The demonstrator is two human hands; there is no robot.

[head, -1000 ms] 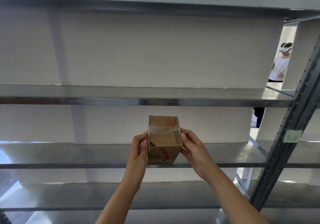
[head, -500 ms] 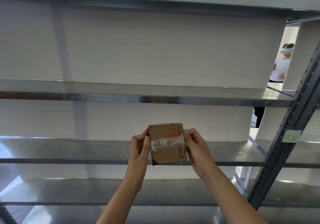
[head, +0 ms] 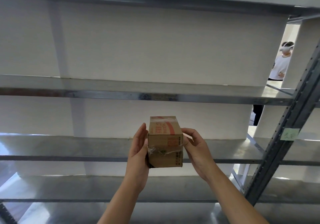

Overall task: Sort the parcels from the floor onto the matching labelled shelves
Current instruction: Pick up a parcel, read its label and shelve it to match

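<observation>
A small brown cardboard parcel (head: 165,144) with red print and clear tape is held up in front of the metal shelving, level with the third shelf (head: 69,147). My left hand (head: 139,152) holds its left side with the fingers fairly straight against the cardboard. My right hand (head: 197,149) grips its right side, fingers curled round the far edge. A pale green label (head: 289,134) with handwriting sticks on the dark upright post (head: 284,135) at the right.
Grey metal shelves run across the view: one (head: 103,92) above the parcel, another (head: 69,189) below it. White wall panels stand behind. A person in a white shirt (head: 281,62) with a headset stands beyond the rack at the right.
The parcel has been turned in my hands, so its printed top face now tips toward me. My hands shifted along its sides.
</observation>
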